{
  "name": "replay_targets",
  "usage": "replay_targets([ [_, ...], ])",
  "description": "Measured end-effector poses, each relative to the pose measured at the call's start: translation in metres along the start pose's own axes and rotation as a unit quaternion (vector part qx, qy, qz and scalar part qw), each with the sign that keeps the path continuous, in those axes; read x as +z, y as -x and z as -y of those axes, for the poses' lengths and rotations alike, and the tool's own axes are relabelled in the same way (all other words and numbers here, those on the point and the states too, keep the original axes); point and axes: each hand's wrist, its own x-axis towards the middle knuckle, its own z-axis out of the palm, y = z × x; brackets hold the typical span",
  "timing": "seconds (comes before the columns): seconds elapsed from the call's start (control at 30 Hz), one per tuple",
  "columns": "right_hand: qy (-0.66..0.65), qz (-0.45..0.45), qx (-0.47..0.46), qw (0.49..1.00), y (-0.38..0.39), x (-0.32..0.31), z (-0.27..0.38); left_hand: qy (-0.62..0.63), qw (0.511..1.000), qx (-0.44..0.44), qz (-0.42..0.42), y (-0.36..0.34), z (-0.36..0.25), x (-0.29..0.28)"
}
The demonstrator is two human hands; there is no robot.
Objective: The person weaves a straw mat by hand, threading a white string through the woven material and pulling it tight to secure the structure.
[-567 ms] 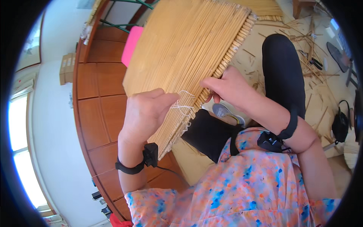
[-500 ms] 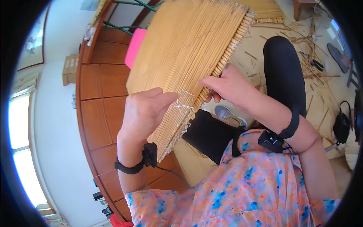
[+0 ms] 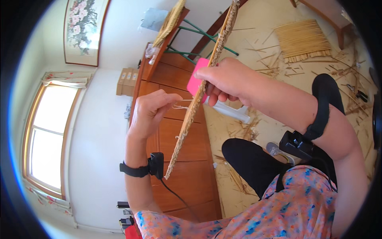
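Note:
A flat panel of straw-coloured stalks is turned almost edge-on, its stitched, knotted rim facing me. My right hand grips this rim near the middle, thumb on one side and fingers curled at the other. Left of the panel, my left hand is closed in a pinch on a thin white string. The string runs from the fingertips to the panel's edge. Black straps with small devices circle both forearms.
Behind the panel are a pink seat with white legs and a wooden cabinet. Another stalk panel lies on the floor amid scattered stalk pieces. Black-handled pliers lie at the right.
The panel has swung from showing its broad face to nearly edge-on. My right hand has moved up and left along with it. The view has shifted, showing more of the window and wall.

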Motion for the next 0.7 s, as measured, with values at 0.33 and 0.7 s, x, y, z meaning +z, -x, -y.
replay_targets([
  [0.33,-0.045,-0.025,-0.004,0.999,-0.024,0.023,0.039,-0.025,0.999,-0.025,-0.024,-0.006,0.030,-0.031],
  [0.7,-0.108,0.022,0.014,0.994,-0.026,0.015,0.049,-0.056,0.997,-0.045,-0.029,-0.010,0.026,-0.039],
])
